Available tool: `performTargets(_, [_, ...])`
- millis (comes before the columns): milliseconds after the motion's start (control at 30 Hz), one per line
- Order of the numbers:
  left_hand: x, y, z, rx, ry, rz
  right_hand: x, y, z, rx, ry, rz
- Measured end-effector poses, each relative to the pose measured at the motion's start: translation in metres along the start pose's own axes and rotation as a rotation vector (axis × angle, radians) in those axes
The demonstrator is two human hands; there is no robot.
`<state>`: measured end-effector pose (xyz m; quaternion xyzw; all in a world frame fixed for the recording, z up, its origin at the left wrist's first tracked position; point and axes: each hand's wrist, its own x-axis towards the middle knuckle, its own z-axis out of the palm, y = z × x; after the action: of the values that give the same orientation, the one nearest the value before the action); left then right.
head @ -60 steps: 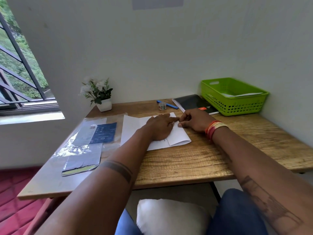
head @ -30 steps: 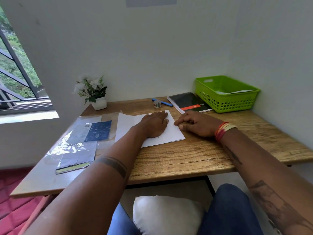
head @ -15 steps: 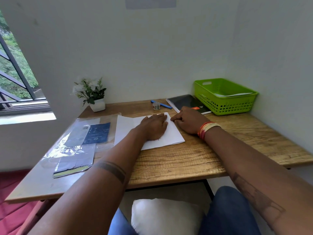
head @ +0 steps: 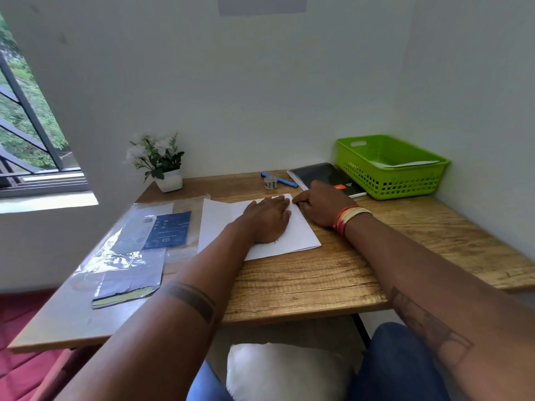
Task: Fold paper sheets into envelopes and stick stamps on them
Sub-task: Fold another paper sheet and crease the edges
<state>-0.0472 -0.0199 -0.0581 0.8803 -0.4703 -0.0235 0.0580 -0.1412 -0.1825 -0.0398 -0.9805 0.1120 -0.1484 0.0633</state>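
A white paper sheet (head: 301, 235), partly folded, lies on the wooden desk (head: 304, 282) in front of me. My left hand (head: 267, 219) lies flat on the middle of the sheet, fingers straight, pressing it down. My right hand (head: 321, 202) sits at the sheet's far right corner with its fingers curled, and its fingertips press on the paper's edge there. A small roll of stamps (head: 270, 182) stands behind the sheet, near a blue pen (head: 285, 182).
A green basket (head: 390, 166) holding paper stands at the back right corner, a black notebook (head: 324, 178) beside it. A potted plant (head: 162, 166) is at the back left. Plastic packets with a blue card (head: 136, 241) cover the desk's left side.
My right hand slid along the sheet's right edge toward me, then back up to the far corner. The left hand stayed pressed on the paper.
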Motion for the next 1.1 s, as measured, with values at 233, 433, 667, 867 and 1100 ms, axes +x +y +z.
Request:
performTargets(233, [-0.003,0.002,-0.002,-0.007,0.000,0.005,0.012,-0.004,0.004,-0.066,-0.027,0.034])
performTargets(433, [-0.003,0.003,-0.003,-0.013,0.000,0.001,0.020,-0.013,0.001,-0.190,-0.090,0.042])
performTargets(667, [-0.004,0.004,-0.004,-0.026,-0.003,0.002,0.018,-0.017,-0.001,-0.187,-0.080,0.085])
performTargets(867, [-0.010,0.006,-0.007,-0.066,0.025,-0.002,0.011,-0.009,-0.003,0.000,0.117,0.078])
performTargets(1100, [-0.015,0.007,-0.006,-0.194,0.105,0.004,0.014,-0.025,0.002,0.087,-0.042,-0.063])
